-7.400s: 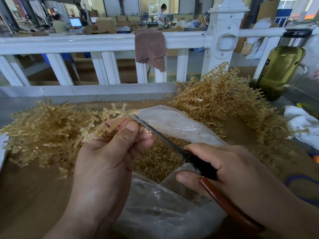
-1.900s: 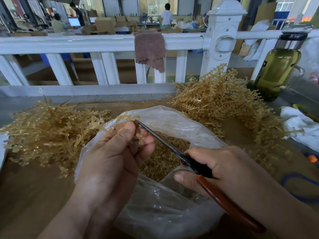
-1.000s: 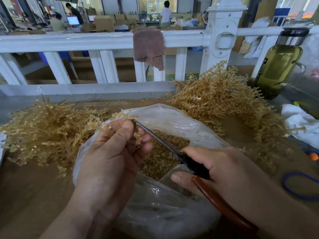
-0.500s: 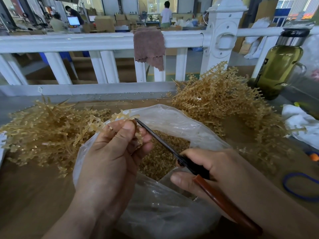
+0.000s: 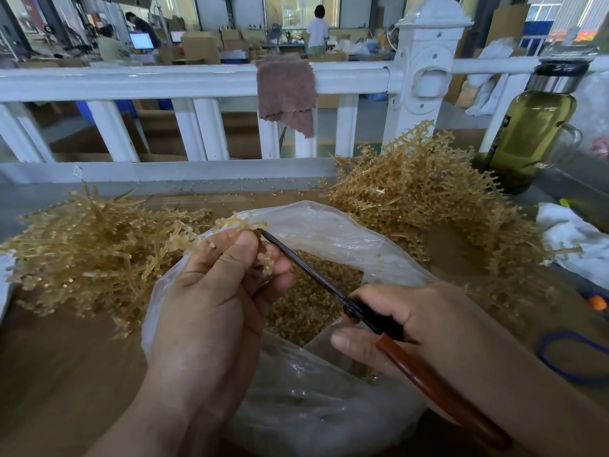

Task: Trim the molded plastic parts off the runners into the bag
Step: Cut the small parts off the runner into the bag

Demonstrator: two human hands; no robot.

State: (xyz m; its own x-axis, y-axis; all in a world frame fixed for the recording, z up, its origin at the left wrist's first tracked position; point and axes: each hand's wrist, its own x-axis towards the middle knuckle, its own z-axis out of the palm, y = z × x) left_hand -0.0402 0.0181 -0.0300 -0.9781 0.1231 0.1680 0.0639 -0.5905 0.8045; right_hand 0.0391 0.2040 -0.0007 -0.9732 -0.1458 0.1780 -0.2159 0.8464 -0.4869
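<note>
Rising behind the left hand point(image 5: 211, 301) since seven seconds ago, the bag point(image 5: 329, 225) is now gaping open under both hands. The left hand is pinching a runner point(image 5: 237, 222) between thumb and curled fingers, the runner sticking out above the fingertips. The right hand point(image 5: 428, 318) is gripping scissors point(image 5: 306, 268), their tip touching the runner beside the thumb, above parts point(image 5: 313, 301) lying in the bag.

No writing is legible anywhere. The dark label point(image 5: 505, 127) on the green bottle point(image 5: 535, 140) at right and the small sticker point(image 5: 77, 170) on the white rail point(image 5: 204, 174) at left are too blurred.
</note>
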